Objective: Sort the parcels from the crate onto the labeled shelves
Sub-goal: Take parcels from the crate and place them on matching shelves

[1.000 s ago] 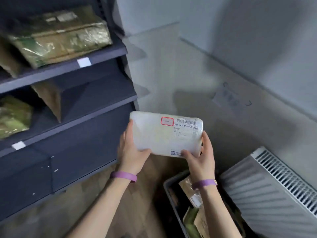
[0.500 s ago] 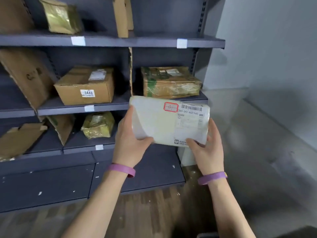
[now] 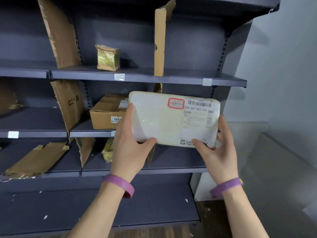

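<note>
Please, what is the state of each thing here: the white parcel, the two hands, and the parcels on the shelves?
White parcel: held in the air, label facing the camera.
Left hand: grips the parcel's left end.
Right hand: grips its lower right corner.
Brown box: closed, resting on the middle shelf.
Gold-taped parcel: standing on the upper shelf.

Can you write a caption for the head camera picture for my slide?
The left hand and right hand hold a white parcel before dark shelves.

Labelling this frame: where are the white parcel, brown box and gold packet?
white parcel [image 3: 159,121], head view, its plain front.
brown box [image 3: 101,120], head view, front face.
gold packet [image 3: 107,58], head view, front side.
</note>
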The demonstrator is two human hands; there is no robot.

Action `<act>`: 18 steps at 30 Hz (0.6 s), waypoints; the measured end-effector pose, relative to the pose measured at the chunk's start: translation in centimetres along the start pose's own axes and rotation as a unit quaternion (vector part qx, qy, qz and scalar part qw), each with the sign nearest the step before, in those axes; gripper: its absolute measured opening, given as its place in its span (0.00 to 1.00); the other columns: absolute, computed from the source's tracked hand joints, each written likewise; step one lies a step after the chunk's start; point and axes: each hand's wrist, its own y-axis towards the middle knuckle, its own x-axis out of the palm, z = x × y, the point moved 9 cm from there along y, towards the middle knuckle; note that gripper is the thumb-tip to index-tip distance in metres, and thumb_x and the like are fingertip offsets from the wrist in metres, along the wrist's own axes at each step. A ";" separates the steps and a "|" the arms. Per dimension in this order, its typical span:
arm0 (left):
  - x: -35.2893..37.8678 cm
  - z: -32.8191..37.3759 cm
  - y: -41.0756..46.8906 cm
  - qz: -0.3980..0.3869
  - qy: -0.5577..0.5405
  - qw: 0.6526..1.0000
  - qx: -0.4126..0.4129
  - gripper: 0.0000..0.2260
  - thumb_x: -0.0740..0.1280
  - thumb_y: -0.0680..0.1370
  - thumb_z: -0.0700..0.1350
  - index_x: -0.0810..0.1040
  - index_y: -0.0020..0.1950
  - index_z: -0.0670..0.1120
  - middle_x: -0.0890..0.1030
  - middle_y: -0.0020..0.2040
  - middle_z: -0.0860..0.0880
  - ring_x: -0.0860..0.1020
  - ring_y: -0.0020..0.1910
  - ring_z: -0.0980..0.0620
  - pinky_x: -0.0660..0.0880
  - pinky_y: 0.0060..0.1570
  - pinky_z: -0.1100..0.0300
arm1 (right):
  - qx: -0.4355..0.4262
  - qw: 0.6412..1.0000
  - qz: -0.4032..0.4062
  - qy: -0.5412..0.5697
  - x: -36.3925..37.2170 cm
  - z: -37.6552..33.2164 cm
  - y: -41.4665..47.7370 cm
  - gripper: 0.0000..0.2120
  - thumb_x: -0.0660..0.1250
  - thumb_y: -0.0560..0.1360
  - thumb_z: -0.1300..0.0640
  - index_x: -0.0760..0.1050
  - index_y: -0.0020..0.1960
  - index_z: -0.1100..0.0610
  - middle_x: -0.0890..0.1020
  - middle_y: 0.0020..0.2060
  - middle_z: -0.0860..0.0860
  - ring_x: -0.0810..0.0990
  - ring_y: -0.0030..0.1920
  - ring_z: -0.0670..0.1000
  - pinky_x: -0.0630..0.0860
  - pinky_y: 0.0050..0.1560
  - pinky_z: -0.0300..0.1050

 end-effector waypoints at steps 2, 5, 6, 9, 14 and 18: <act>0.3 0.5 0.4 0.002 0.002 1.000 0.003 0.45 0.76 0.68 0.42 0.53 0.76 0.60 0.63 0.67 0.62 0.61 0.68 0.62 0.63 0.63 0.60 | -0.006 1.000 0.000 0.009 -0.3 -0.5 0.5 0.40 0.75 0.69 0.64 0.62 0.71 0.37 0.71 0.67 0.41 0.70 0.69 0.48 0.72 0.67 0.55; 0.6 1.9 1.7 0.013 -0.005 1.000 0.024 0.44 0.77 0.68 0.43 0.56 0.76 0.59 0.64 0.67 0.62 0.62 0.68 0.62 0.62 0.62 0.62 | -0.031 0.999 -0.002 0.018 -1.0 -1.7 2.3 0.37 0.74 0.69 0.64 0.66 0.66 0.34 0.76 0.64 0.42 0.73 0.66 0.47 0.75 0.64 0.53; 0.8 2.6 2.4 0.016 -0.008 0.999 0.034 0.44 0.77 0.68 0.43 0.56 0.76 0.59 0.64 0.67 0.62 0.62 0.68 0.62 0.62 0.62 0.64 | -0.040 0.999 -0.002 0.014 -1.4 -2.0 3.2 0.36 0.74 0.69 0.63 0.67 0.67 0.35 0.76 0.64 0.43 0.74 0.66 0.47 0.75 0.64 0.51; 2.3 4.4 4.7 0.014 -0.016 0.998 0.054 0.43 0.77 0.68 0.45 0.57 0.76 0.59 0.64 0.67 0.63 0.62 0.68 0.63 0.62 0.62 0.65 | -0.050 0.999 0.017 0.009 -2.7 -1.9 6.1 0.38 0.74 0.68 0.55 0.62 0.72 0.35 0.76 0.66 0.47 0.75 0.66 0.47 0.75 0.65 0.50; 6.4 6.8 8.9 0.020 -0.041 0.996 0.072 0.41 0.76 0.69 0.47 0.58 0.76 0.60 0.64 0.67 0.65 0.63 0.68 0.63 0.67 0.67 0.57 | -0.089 0.994 0.027 0.052 -4.8 -1.1 11.7 0.38 0.72 0.66 0.45 0.56 0.68 0.23 0.71 0.70 0.43 0.72 0.70 0.50 0.70 0.67 0.58; 10.1 9.0 12.7 0.048 -0.041 0.993 0.104 0.39 0.75 0.69 0.49 0.60 0.75 0.60 0.66 0.70 0.63 0.64 0.68 0.62 0.68 0.67 0.56 | -0.147 0.989 0.023 -0.011 -6.7 -0.7 17.2 0.37 0.71 0.65 0.40 0.60 0.71 0.31 0.67 0.68 0.34 0.67 0.71 0.44 0.69 0.69 0.57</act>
